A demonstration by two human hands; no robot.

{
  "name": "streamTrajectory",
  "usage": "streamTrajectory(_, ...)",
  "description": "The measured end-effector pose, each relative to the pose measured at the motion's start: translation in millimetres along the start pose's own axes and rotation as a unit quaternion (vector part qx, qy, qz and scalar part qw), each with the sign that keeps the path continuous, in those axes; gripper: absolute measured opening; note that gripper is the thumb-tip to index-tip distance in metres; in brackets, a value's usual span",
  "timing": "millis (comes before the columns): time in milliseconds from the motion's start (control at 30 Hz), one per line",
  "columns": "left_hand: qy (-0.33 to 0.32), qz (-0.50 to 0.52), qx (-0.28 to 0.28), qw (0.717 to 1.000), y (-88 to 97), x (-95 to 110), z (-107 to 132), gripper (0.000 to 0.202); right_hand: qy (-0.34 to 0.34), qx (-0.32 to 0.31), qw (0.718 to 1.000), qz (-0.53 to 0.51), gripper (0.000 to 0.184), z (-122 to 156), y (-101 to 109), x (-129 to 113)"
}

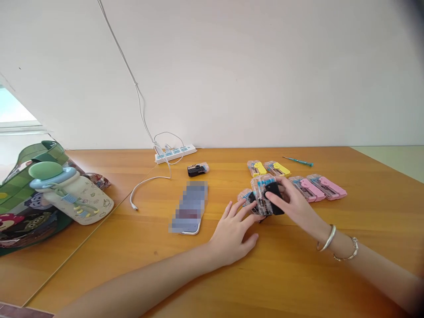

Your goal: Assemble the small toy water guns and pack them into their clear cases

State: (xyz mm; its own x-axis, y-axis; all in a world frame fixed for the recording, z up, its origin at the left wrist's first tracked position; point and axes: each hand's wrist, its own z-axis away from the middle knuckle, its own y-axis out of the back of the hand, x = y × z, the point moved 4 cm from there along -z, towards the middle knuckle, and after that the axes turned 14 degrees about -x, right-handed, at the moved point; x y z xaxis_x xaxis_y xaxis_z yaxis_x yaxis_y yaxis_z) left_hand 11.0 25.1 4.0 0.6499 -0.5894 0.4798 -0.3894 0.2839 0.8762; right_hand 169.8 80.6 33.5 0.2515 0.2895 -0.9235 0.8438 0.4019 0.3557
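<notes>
My right hand (294, 201) is closed on a small clear-and-black plastic pack (266, 194) and holds it tilted just above the wooden table (298, 274). My left hand (233, 232) lies on the table with its fingers stretched out, the tips touching another clear-and-black pack (245, 197) beside the held one. Two yellow packs (268, 168) lie just behind, and two pink packs (318, 187) lie to the right. A single black pack (197, 169) rests further left.
A phone (190, 207) lies face up left of my hands. A white power strip (175, 153) with cables sits by the wall. A teal screwdriver (298, 161) lies at the back right. A bottle (71, 194) and green bag (20, 194) stand at the left.
</notes>
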Motion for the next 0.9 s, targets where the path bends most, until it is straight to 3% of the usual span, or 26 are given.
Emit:
streamTrajectory(133,-0.004,0.022,0.026,0.999,2.4,0.2,0.3,0.028,0.033,-0.015,0.999,0.028,0.028,4.4,-9.2,-7.4)
streamTrajectory(267,0.044,0.111,0.098,0.988,8.7,-9.0,0.8,0.031,0.049,0.009,0.998,0.040,0.028,7.1,-10.2,-8.8)
streamTrajectory(367,0.089,0.190,0.148,0.966,10.9,-17.3,2.5,0.039,0.032,0.011,0.998,0.060,0.033,9.1,-15.8,-3.5)
streamTrajectory(433,0.083,0.207,0.163,0.961,10.8,-18.0,3.3,0.049,0.020,0.003,0.997,0.077,0.038,10.7,-21.7,1.0)
streamTrajectory(667,0.057,0.173,0.132,0.974,6.2,-11.9,4.0,0.061,0.013,-0.048,0.994,0.098,0.053,10.6,-30.9,8.9)
streamTrajectory(900,0.038,0.215,0.112,0.969,4.7,-14.2,0.7,0.069,0.043,-0.042,0.986,0.153,0.062,8.6,-28.2,15.4)
